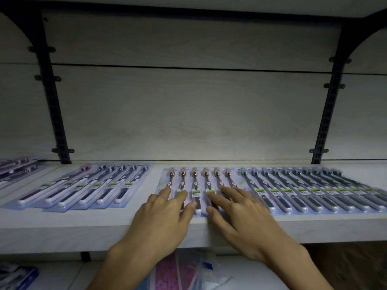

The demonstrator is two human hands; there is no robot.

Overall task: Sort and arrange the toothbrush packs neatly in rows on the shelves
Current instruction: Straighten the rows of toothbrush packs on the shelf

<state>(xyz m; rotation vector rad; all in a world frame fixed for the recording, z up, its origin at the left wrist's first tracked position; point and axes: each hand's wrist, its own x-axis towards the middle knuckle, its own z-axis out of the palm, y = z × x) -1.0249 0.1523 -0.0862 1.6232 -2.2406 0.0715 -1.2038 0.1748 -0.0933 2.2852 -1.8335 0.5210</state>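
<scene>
White shelf (pixel 83 225): both hands (pixel 206 218) press flat, fingers spread, on toothbrush packs (pixel 194 185); green labels (pixel 210 191) seemingly unreadable.

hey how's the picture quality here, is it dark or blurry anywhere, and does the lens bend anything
Head view: dim overall, with the light brightest on the back panel mid-frame and falling off toward the corners. The left hand and right hand are slightly motion-blurred at the fingertips. The toothbrush packs between them read fairly sharp. Wide-angle distortion bows the black uprights and the shelf edge.
</scene>
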